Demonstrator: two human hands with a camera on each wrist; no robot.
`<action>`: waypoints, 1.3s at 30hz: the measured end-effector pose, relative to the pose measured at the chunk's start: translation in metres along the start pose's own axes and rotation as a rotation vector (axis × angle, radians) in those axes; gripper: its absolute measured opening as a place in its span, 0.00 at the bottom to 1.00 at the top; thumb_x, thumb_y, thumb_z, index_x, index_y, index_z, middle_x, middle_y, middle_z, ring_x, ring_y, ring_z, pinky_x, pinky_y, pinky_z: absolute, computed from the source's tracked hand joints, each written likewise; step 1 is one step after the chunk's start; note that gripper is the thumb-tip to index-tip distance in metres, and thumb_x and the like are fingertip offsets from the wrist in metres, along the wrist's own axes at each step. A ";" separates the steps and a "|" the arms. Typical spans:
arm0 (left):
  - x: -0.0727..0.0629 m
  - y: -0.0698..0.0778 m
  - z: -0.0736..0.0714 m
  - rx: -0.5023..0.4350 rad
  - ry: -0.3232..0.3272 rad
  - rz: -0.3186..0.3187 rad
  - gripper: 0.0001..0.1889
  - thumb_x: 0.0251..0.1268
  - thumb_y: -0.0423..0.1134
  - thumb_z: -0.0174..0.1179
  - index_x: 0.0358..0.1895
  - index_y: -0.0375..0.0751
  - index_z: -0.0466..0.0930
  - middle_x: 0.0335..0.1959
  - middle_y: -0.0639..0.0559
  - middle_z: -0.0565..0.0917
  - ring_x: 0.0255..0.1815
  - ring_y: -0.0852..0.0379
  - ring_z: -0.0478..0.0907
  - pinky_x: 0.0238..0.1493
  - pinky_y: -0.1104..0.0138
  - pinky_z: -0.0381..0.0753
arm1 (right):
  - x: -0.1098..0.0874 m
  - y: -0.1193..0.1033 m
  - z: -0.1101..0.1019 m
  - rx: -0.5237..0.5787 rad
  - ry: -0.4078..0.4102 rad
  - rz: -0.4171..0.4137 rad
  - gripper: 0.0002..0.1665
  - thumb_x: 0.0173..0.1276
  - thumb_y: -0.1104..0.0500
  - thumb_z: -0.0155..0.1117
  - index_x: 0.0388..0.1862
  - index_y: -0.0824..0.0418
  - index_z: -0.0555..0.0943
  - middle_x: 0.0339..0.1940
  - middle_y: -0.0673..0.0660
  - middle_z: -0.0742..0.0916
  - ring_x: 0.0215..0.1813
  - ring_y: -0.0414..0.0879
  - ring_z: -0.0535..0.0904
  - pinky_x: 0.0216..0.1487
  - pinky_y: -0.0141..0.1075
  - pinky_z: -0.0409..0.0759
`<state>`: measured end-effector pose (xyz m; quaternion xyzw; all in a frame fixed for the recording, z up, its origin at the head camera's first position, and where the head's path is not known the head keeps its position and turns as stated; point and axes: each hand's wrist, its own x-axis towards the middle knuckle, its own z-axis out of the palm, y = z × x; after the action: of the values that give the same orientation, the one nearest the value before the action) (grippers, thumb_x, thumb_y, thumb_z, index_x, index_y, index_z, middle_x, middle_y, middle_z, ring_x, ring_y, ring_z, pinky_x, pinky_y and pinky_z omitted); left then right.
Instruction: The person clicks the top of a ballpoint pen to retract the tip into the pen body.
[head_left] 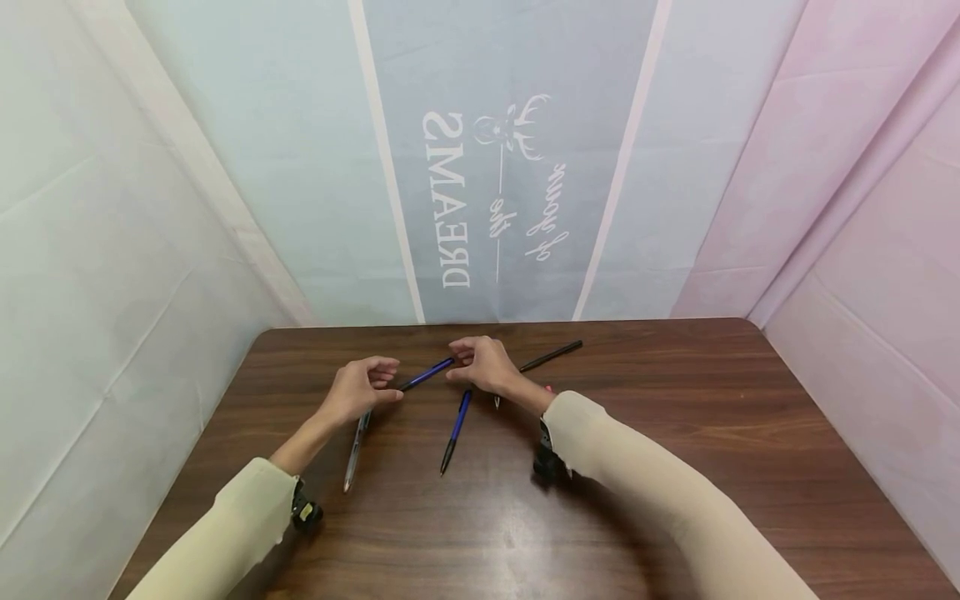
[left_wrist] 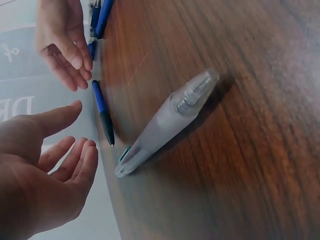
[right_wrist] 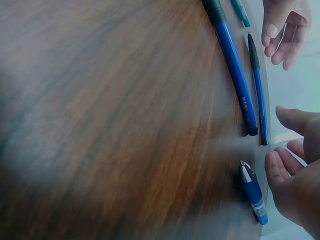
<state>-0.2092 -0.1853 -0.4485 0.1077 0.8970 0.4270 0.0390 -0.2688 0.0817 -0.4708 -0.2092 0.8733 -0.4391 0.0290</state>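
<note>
Both hands hover over the far part of a wooden table, thumbs apart from loosely bent fingers, nothing between them. A blue pen [head_left: 427, 373] with a dark grip lies slanted between the hands. Its dark end is by the left hand [head_left: 362, 390], its blue end by the right hand [head_left: 485, 365]. Below the left hand is a clear pen [left_wrist: 167, 122], its top partly covered in the head view. A second blue pen [head_left: 457, 429] points toward the near edge. Beside the right hand in its wrist view lies a shorter blue pen [right_wrist: 253, 192] with a silver tip.
A black pen [head_left: 555, 354] lies behind the right wrist, partly hidden by the hand. A small red thing [head_left: 548, 388] peeks out beside the right forearm. The brown table [head_left: 712, 450] meets a printed cloth [head_left: 510, 50] at its far edge, with cloth on both sides.
</note>
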 end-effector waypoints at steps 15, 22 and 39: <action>0.014 -0.002 0.011 0.040 -0.017 0.014 0.26 0.61 0.27 0.76 0.62 0.24 0.81 0.56 0.31 0.87 0.55 0.37 0.86 0.60 0.50 0.86 | 0.011 0.004 0.008 -0.072 -0.040 -0.011 0.29 0.64 0.61 0.82 0.63 0.64 0.86 0.58 0.59 0.90 0.57 0.52 0.88 0.59 0.40 0.87; 0.020 -0.004 0.014 0.058 -0.020 0.013 0.24 0.59 0.27 0.77 0.59 0.26 0.83 0.53 0.34 0.88 0.53 0.39 0.87 0.58 0.51 0.87 | 0.013 0.004 0.010 -0.099 -0.055 -0.027 0.26 0.64 0.62 0.82 0.60 0.64 0.87 0.56 0.58 0.91 0.56 0.51 0.88 0.58 0.40 0.87; 0.023 -0.001 0.019 0.058 -0.036 0.025 0.17 0.62 0.21 0.73 0.54 0.25 0.85 0.46 0.37 0.90 0.47 0.43 0.89 0.51 0.58 0.90 | 0.016 0.007 0.015 -0.127 -0.017 -0.053 0.20 0.63 0.64 0.82 0.54 0.64 0.90 0.49 0.59 0.92 0.51 0.51 0.89 0.53 0.39 0.88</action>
<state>-0.2291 -0.1668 -0.4609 0.1275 0.9067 0.3993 0.0468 -0.2821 0.0676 -0.4829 -0.2377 0.8932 -0.3816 0.0115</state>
